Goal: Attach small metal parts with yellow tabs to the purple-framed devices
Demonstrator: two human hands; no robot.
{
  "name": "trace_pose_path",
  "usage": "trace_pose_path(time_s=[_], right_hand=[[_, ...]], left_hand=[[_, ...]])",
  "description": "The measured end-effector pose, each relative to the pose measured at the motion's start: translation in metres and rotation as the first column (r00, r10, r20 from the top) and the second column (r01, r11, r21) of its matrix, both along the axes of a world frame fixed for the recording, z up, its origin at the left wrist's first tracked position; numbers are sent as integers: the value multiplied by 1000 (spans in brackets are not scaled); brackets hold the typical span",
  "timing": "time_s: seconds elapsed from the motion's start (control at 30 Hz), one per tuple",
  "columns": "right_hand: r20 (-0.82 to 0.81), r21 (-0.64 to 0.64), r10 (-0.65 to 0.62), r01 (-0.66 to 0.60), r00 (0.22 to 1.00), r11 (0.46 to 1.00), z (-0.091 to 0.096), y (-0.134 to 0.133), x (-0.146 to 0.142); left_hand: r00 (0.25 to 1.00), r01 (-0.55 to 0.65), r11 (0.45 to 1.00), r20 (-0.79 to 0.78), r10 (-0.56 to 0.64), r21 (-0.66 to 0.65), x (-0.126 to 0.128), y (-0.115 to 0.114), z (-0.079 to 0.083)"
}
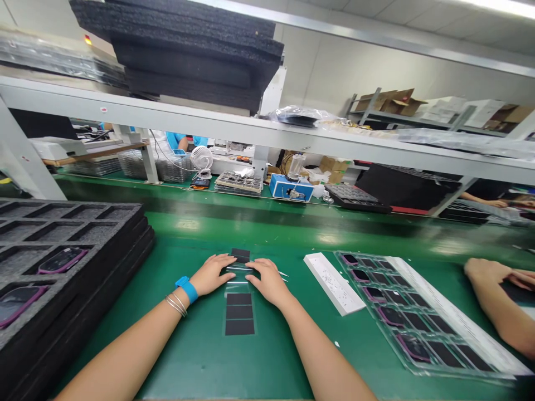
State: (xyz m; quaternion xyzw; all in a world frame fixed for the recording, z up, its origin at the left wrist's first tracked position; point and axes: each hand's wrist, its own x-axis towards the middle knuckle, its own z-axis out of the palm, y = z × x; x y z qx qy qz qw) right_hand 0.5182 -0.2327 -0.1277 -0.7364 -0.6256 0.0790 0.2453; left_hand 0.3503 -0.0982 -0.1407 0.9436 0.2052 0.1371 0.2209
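Observation:
A clear film strip bearing black rectangles lies on the green bench between my hands. My left hand, with a blue wristband and bangles, rests at its left edge, fingers stretched out and thumb apart. At the opposite edge lies my right hand, its fingers slightly bent and apart from the thumb. Fingertips of both hands touch the strip near a shiny bare section. Another black rectangle shows beyond the fingertips. Thin pointed metal tips, seemingly tweezers, stick out beside my right hand.
A white block with small scraps stands at right, next to a clear tray of purple-edged devices and black pieces. Stacked black foam trays fill the left side. A co-worker's hand is at far right. A shelf beam crosses ahead.

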Motion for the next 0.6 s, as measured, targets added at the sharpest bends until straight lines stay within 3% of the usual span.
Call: trace_pose_path(time_s=[0.6], right_hand=[[-41, 121, 13, -8, 999, 993, 1, 0, -2]], left_hand=[[990, -2, 999, 143, 6, -32, 1, -2, 3]])
